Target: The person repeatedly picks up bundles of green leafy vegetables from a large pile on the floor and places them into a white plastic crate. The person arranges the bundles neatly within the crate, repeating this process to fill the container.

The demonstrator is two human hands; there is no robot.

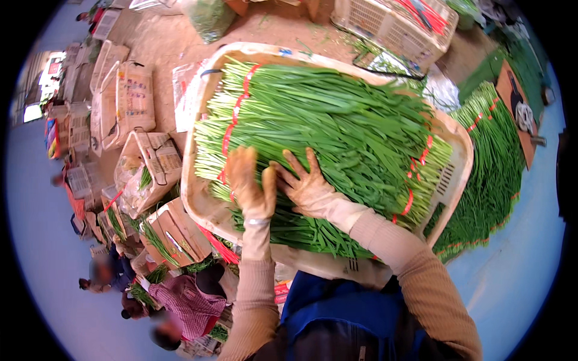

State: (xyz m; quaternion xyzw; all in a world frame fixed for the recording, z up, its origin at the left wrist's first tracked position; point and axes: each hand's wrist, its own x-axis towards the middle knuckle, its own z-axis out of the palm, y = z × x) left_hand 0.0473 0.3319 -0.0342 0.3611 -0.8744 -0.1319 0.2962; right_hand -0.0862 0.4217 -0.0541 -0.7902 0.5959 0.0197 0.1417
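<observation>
A large white plastic crate [188,180] in front of me is packed with bundles of garlic chives [337,114]. Red bands [235,114] go round them near the pale stem ends, at the left and at the right side. Both my hands wear stained, light-coloured gloves. My left hand [248,183] rests on the bundles near the left bands, fingers extended and thumb apart, slightly blurred. Beside it, my right hand [306,185] lies on the green leaves with its fingers spread. Neither hand grips anything that I can see.
More banded chives [494,162] lie to the right, beside a brown board [518,114] with a dark tool. Another crate [391,30] stands at the far side, and several crates [132,96] at the left. Co-workers [186,301] sit at the lower left near a cardboard box [180,231].
</observation>
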